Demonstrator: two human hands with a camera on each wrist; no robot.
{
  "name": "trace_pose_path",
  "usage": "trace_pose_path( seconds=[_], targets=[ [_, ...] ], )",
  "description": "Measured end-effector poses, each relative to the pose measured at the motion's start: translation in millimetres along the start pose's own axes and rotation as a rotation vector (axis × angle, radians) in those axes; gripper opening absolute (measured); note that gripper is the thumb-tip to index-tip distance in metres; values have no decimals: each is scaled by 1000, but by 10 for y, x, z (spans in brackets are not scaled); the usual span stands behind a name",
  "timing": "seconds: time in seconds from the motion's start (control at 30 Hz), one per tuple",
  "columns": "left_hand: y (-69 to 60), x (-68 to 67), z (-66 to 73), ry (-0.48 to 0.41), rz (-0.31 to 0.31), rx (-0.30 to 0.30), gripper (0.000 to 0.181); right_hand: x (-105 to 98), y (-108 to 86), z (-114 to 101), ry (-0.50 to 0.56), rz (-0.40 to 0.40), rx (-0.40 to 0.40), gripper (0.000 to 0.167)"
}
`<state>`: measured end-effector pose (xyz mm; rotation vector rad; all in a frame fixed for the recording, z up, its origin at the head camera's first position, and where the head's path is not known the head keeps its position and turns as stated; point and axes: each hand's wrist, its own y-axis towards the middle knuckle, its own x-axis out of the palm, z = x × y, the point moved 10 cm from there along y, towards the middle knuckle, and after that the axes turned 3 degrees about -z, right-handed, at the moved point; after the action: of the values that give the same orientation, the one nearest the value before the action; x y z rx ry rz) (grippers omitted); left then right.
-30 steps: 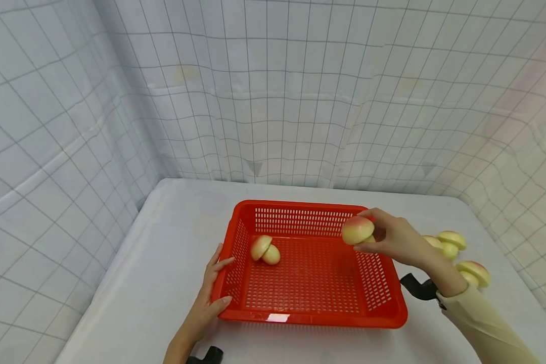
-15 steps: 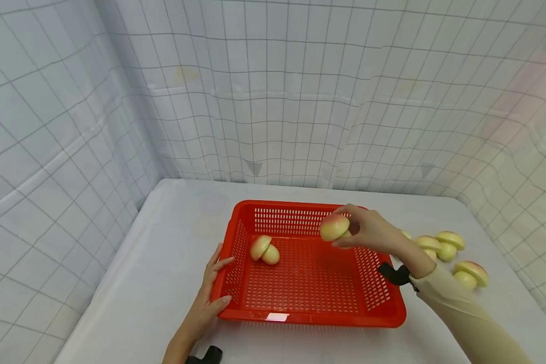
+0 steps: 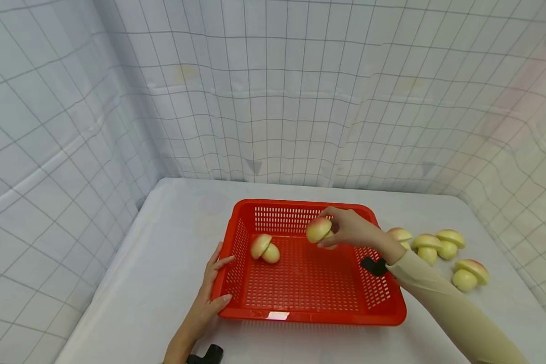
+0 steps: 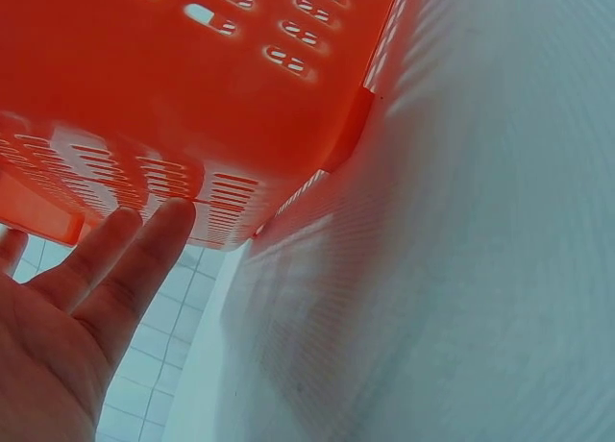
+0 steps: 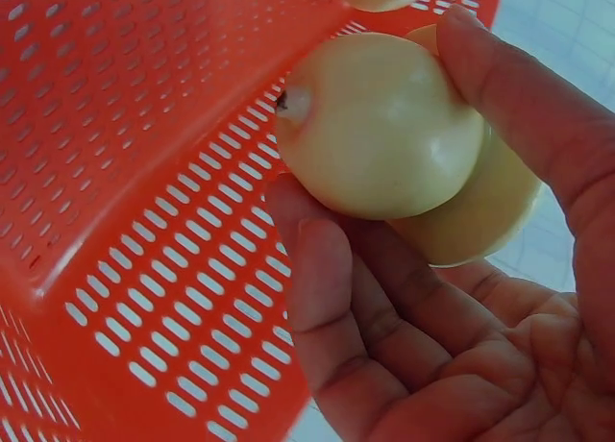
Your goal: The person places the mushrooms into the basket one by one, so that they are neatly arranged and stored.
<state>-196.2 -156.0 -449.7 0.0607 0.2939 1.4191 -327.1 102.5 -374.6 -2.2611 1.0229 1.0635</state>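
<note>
Over the red basket (image 3: pixel 314 320), my right hand (image 3: pixel 352 230) holds a toy mushroom (image 3: pixel 317 230) with a yellow cap blushed red. In the right wrist view, the thumb lies on one side of the mushroom (image 5: pixel 384 125) and the curled fingers on the other; its pale rounded stem faces the camera. My left hand (image 3: pixel 208 298) rests at the basket's left side, with thumb and a finger over the rim. The left wrist view shows straight fingers (image 4: pixel 144 259) against the outer wall. Another toy mushroom (image 3: pixel 265 248) lies on its side inside the basket, towards the left.
Several more toy mushrooms (image 3: pixel 470 275) are on the white-covered table (image 3: pixel 164 253) to the right of the basket. One is partly hidden by the right arm. White gridded cloth (image 3: pixel 291 116) hangs behind and at both sides.
My right hand has carried the toy mushroom leftward from the basket's right rim to above its middle. The left hand and the basket stay in place.
</note>
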Motion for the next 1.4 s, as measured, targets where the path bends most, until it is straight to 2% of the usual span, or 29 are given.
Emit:
trace_pose_path(
  seconds=[0.3,0.47,0.73,0.93,1.4],
  targets=[
    [4,1,2,6,8,-1,72,231,201,63,-29,-54,1,59],
    [4,0,-1,2,7,-1,73,329,272,45,-47,-66,7,53],
    [5,-3,5,16,14,-3,73,426,364,83,-83,-81,55,52],
    [8,-5,4,13,12,2,72,476,404,69,-131,-92,43,54],
    [22,-7,-19,11,8,15,72,576,473,107,-127,-97,69,53]
  ],
)
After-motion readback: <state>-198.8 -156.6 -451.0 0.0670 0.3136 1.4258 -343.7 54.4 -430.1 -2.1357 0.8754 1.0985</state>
